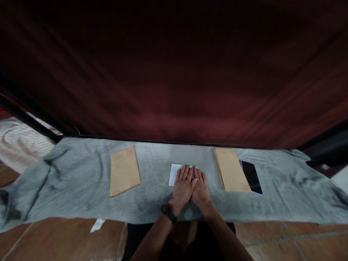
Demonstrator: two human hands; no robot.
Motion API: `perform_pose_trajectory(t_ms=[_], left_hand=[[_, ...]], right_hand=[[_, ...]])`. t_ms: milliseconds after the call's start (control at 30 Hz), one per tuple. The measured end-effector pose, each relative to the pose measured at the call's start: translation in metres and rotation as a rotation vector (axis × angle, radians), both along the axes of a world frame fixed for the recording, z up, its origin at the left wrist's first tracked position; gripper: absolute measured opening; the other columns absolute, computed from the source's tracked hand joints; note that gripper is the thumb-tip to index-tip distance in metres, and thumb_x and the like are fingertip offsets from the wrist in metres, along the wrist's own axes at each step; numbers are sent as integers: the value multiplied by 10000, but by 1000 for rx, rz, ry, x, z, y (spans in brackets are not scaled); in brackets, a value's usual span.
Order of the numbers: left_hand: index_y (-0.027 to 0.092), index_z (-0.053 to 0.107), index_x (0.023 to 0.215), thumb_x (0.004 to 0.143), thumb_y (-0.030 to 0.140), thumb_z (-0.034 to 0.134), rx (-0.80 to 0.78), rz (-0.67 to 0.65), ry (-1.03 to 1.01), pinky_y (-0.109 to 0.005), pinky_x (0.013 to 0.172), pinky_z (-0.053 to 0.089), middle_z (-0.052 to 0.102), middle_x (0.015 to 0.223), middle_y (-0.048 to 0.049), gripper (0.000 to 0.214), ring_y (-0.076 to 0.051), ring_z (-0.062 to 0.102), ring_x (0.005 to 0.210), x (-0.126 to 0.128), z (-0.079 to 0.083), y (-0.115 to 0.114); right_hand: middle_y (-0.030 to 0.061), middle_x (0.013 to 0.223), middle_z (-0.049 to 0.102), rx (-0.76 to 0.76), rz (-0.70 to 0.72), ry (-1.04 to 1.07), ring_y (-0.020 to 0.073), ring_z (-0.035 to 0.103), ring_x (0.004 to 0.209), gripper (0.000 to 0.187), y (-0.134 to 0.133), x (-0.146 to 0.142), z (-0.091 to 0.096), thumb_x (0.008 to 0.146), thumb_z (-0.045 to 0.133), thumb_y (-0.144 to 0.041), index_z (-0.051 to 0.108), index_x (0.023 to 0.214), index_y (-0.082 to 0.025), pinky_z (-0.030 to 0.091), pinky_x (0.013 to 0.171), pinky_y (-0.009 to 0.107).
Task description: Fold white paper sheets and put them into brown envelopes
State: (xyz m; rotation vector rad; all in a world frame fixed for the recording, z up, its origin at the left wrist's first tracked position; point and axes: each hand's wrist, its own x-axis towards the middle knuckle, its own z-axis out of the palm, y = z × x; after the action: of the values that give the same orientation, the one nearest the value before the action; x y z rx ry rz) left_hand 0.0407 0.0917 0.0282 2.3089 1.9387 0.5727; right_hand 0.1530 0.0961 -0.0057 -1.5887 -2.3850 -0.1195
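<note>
A white sheet of paper lies on the grey cloth in front of me, its right part covered by my hands. My left hand, with a dark watch on the wrist, rests flat on the paper with its fingers stretched out. Close against it, my right hand also lies flat, fingers extended over the sheet's right side. The two hands touch near the thumbs. Whether the paper is folded beneath them is hidden.
Brown envelopes lie to the left, and a stack of brown envelopes to the right, partly over a dark-screened phone. Grey cloth covers the narrow table. A dark red curtain hangs behind. White scrap lies on the tiled floor.
</note>
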Motion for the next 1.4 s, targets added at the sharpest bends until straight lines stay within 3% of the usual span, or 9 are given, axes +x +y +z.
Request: perform_pose_trajectory(t_ms=[100, 433, 767, 1000, 1233, 1400], left_hand=[[131, 403, 1487, 1025, 367, 314, 5, -6, 21, -466, 1212, 286, 461, 1538, -115, 527, -222, 359, 1458, 2, -11, 0], [119, 384, 1504, 1004, 316, 344, 30, 182, 102, -477, 1204, 286, 383, 1579, -135, 538, -251, 301, 1487, -41, -31, -3], [86, 373, 1505, 994, 299, 354, 5, 217, 105, -482, 1218, 238, 362, 1587, -154, 554, -269, 276, 1495, -38, -25, -7], [94, 382, 1506, 1000, 306, 318, -26, 220, 61, -471, 1226, 227, 341, 1602, -135, 552, -266, 255, 1502, -36, -17, -10], [119, 367, 1523, 986, 294, 324, -11, 294, -4, -489, 1217, 244, 383, 1576, -149, 567, -275, 277, 1496, -43, -19, -22], [101, 393, 1507, 978, 311, 352, 11, 382, 26, -502, 1217, 238, 400, 1565, -162, 570, -281, 326, 1474, -65, -22, -46]], right_hand=[[117, 1598, 344, -5, 2, -9, 279, 331, 1456, 559, 0, 0, 1, 972, 394, -173, 375, 1530, -164, 241, 1187, 481], [148, 1567, 388, 22, -28, 51, 282, 357, 1441, 509, 2, 2, -4, 1042, 309, -266, 377, 1519, -102, 241, 1178, 485], [144, 1569, 389, 33, -97, 126, 280, 336, 1455, 525, -3, 24, -3, 1041, 285, -285, 352, 1531, -107, 252, 1175, 486], [136, 1577, 379, -25, 102, 106, 240, 310, 1470, 511, -9, -9, -1, 1042, 277, -299, 411, 1505, -129, 242, 1189, 441], [184, 1579, 353, 65, -29, 91, 305, 350, 1443, 541, -13, -2, -12, 1035, 345, -336, 368, 1522, -102, 282, 1156, 493], [197, 1562, 378, 88, -53, 95, 304, 371, 1429, 588, -13, 4, -15, 1039, 336, -370, 302, 1545, -72, 290, 1156, 491]])
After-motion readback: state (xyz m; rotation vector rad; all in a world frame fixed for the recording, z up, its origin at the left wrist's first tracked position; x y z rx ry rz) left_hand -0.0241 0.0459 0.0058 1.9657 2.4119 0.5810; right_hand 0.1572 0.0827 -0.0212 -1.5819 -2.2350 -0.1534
